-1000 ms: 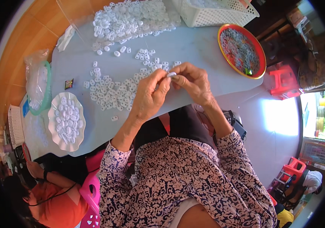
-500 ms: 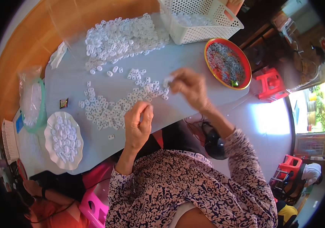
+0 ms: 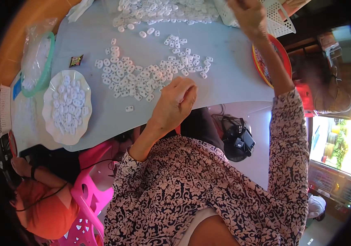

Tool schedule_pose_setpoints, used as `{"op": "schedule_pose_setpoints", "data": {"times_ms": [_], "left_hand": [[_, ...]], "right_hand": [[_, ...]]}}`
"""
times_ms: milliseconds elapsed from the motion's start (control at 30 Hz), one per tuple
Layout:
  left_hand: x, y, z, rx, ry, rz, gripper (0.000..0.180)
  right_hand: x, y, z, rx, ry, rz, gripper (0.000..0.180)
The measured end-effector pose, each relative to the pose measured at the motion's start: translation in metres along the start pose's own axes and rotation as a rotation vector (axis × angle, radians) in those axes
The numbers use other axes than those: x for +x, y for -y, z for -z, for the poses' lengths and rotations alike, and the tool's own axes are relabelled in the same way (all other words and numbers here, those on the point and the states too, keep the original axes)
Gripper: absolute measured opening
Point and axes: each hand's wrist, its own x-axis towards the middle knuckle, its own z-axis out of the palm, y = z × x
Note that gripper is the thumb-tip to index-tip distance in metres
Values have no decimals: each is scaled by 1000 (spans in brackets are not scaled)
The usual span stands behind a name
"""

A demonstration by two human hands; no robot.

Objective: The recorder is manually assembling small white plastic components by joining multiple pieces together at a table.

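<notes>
Near white pieces (image 3: 136, 78), left hand (image 3: 174, 102) curls while right hand (image 3: 250, 18) partly blocks basket (image 3: 277, 20), both grips unclear.

Little pieces (image 3: 136, 80) are plain white with small greyish dots, while the worktop (image 3: 224, 78) is basically a pale grey-blue. The scalloped dish (image 3: 69, 138) is white too, and so's the basket (image 3: 276, 19) with its grid of tiny holes. Louder stuff: a red bowl (image 3: 281, 49) with a yellow-gold edge, a mint-green rim (image 3: 50, 55), a hot pink chair (image 3: 93, 197) and someone's bright orange top (image 3: 50, 211). Tiny wrapper (image 3: 76, 61) is mostly black with yellowish bits. Busiest thing by far is the blouse (image 3: 208, 176), pale pinkish florals and scrolls all over dark navy.
</notes>
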Motion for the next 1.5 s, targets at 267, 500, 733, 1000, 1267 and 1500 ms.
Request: {"op": "schedule_pose_setpoints", "data": {"times_ms": [267, 500, 733, 1000, 1267, 1500], "left_hand": [[-3, -2, 1, 35, 4, -61, 4], [-20, -17, 13, -123, 42, 26, 4], [-29, -19, 19, -77, 153, 17, 5], [-18, -7, 2, -22, 44, 56, 5], [-4, -4, 5, 73, -39, -7, 6], [-2, -10, 2, 105, -43, 53, 5]], "right_hand": [[-27, 38, -88, -236, 435, 5, 10], [-21, 76, -120, -20, 633, 3, 10], [-48, 103, -120, 126, 738, 3, 6], [-39, 50, -26, -287, 467, -144, 11], [-76, 51, 7, -540, 726, -190, 12], [-85, 67, -10, -910, 843, -140, 14]]}}
